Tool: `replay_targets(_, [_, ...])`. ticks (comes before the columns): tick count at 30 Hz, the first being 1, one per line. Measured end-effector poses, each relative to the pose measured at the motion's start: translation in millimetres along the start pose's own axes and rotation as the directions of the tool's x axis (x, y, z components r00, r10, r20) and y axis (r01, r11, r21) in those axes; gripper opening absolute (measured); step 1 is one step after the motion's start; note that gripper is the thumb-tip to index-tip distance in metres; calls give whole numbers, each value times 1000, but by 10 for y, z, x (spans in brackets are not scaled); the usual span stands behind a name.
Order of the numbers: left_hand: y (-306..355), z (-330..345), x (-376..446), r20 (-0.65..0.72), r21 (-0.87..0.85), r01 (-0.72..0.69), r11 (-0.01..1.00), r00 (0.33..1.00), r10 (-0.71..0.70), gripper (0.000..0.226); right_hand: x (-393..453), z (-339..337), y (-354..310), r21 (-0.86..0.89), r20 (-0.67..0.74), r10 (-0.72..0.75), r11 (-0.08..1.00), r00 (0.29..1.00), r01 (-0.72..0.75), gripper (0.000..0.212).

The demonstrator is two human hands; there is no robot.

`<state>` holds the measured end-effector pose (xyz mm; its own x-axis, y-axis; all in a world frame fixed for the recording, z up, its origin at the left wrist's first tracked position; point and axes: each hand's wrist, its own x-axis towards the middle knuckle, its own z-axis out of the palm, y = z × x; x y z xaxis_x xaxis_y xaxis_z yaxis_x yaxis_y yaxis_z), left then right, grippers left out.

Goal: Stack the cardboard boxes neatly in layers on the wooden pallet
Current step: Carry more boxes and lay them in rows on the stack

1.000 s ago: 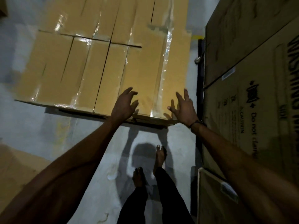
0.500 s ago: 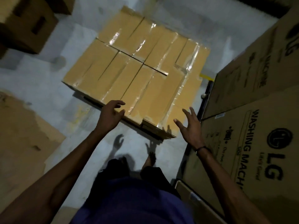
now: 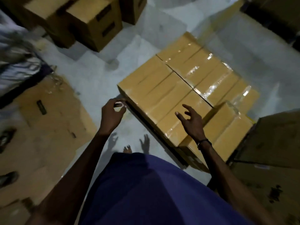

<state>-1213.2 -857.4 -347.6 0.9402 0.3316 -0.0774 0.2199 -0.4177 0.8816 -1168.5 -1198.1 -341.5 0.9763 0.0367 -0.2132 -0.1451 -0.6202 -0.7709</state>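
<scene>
Several taped cardboard boxes (image 3: pixel 164 88) lie packed side by side in a flat layer on a low pallet, whose dark edge (image 3: pixel 146 122) shows under the near side. At the right end, one row (image 3: pixel 227 127) sits lower than the layer. My left hand (image 3: pixel 112 114) hovers just off the near left corner of the stack, fingers curled loosely, holding nothing. My right hand (image 3: pixel 191 120) hangs above the near boxes with fingers spread, touching nothing. A dark band circles the right wrist.
Large brown cartons (image 3: pixel 90 21) stand at the back left. Flattened cardboard (image 3: pixel 48 120) covers the floor on the left, with sandals at its edge. A tall appliance carton (image 3: pixel 272 153) stands close on the right. Bare grey floor (image 3: pixel 100 78) lies between.
Both hands have lifted off and drawn back from the stack's near edge. My view has swung left and pulled away, bringing the back-left cartons and floor cardboard into sight.
</scene>
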Motion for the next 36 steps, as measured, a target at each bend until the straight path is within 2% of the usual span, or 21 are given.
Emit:
replay_targets(4, [-214,-717,517,-80,-42,52,998,995,-55,25,519,734,-763,62,77,-98,994,992,94,57])
replay_targets(9, [-367,-1399,1225,-183,-67,85,994,978,-96,23,1188,1334,-1528,88,111,-178,982,978,169,55])
replay_targets(20, [-564,-2416,3265,-343,-114,86,990,932,-121,22,3289,2472,-2986,183,145,-315,940,938,288,52])
replay_targets(27, [-483,-3046,4678,-356,-124,86,989,926,-125,23,4587,3010,-4011,215,159,-403,905,901,367,53])
replay_targets(36, [-622,-3716,6583,-364,-142,81,987,923,-128,23,6068,3656,-5000,189,155,-384,916,910,354,55])
